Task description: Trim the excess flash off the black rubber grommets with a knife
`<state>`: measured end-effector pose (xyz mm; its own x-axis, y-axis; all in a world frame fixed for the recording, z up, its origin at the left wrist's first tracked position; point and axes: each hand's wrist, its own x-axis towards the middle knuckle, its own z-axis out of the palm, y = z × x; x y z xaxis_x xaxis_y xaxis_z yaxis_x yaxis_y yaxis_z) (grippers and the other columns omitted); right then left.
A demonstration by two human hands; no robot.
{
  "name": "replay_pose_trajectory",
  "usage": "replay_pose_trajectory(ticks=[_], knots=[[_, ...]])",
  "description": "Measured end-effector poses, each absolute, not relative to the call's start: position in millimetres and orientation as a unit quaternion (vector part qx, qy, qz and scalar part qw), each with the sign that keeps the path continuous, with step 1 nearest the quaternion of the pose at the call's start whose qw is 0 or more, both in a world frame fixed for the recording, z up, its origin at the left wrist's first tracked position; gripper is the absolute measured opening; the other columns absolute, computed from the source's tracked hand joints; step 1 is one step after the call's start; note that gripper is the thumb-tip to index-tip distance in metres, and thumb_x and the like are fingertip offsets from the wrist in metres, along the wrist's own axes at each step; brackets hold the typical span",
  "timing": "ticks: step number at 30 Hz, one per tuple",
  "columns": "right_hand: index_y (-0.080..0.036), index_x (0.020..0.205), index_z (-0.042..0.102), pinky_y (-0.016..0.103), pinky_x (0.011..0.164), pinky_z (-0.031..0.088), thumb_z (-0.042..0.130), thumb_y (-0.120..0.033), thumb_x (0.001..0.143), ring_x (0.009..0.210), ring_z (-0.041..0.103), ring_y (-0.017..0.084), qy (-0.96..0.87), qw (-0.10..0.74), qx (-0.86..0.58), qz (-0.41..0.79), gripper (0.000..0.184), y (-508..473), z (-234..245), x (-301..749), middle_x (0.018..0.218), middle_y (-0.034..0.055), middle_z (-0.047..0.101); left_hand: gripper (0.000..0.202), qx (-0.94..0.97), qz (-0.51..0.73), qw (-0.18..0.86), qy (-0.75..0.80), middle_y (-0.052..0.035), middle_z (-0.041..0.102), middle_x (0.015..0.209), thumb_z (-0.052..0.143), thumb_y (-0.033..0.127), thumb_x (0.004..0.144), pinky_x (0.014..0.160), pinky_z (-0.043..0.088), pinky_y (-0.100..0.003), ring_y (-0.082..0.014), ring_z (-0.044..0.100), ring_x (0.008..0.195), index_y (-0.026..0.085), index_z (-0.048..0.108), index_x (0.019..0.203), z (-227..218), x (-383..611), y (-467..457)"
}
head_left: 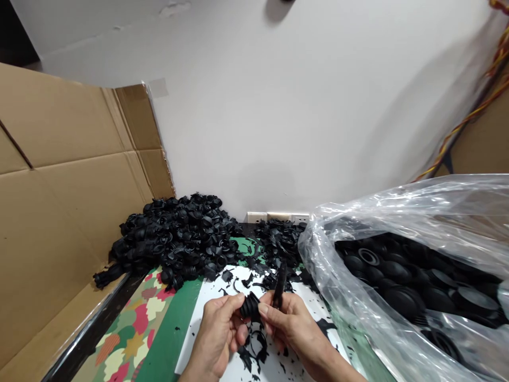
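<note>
Close below me, my left hand [217, 331] is closed around a black ribbed rubber sleeve [250, 306], thumb on top and fingers beneath. My right hand [288, 323] meets it from the other side, thumb pressed against the sleeve's end, fingers clamped on a thin black stick [279, 286] that stands up from them. Both hands hover over a white sheet [212, 294] littered with black trimmings [256, 347]. To its left lie a green mat [170, 329] and a camouflage-patterned cloth [127, 329]. Farther back a heap of the same ribbed sleeves [178, 239] sits against a cardboard wall [59, 185], with a smaller heap of scraps [278, 241] beside it. On my right a clear plastic bag [397, 212] holds round black parts [397, 276]. Behind everything is a white wall [278, 106].
</note>
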<state>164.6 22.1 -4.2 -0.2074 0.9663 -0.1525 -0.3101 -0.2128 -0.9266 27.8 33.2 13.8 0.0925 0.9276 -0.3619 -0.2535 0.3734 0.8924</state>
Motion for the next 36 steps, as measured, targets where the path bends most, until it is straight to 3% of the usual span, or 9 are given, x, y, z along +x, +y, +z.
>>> replay_pose_trajectory(ticks=[26,32,36], knots=[[-0.017,0.049,0.048,0.019,0.033,0.022,0.072,-0.042,0.062,0.030,0.029,0.003,-0.341,0.478,-0.356,0.727,0.037,18.8,6.1,162.8,0.038,-0.0072,0.044,0.027,0.261,0.393,0.729,0.496,-0.0008,0.055,0.041,0.064,0.028,0.067,0.020,0.016,-0.013,-0.0047,0.041,0.020,0.010,0.054,0.049,9.1,30.1,36.0],[-0.018,0.060,0.050,0.019,0.033,0.022,0.071,-0.053,0.060,0.031,0.031,0.005,-0.385,0.550,-0.405,0.621,0.041,20.7,22.8,159.6,0.039,-0.0079,0.046,0.030,0.298,0.476,0.654,0.506,0.0028,0.056,0.046,0.072,0.039,0.063,0.024,0.018,-0.010,-0.0038,0.042,0.025,0.014,0.056,0.061,18.7,25.9,38.3],[-0.017,0.070,0.058,0.022,0.040,0.030,0.059,-0.052,0.075,0.041,0.041,0.010,-0.470,0.625,-0.489,0.388,0.035,13.9,44.9,177.8,0.048,-0.0029,0.051,0.031,0.285,0.474,0.659,0.510,0.0038,0.056,0.051,0.075,0.040,0.059,0.025,0.019,-0.012,-0.0056,0.043,0.029,0.016,0.057,0.065,18.3,22.2,45.2]])
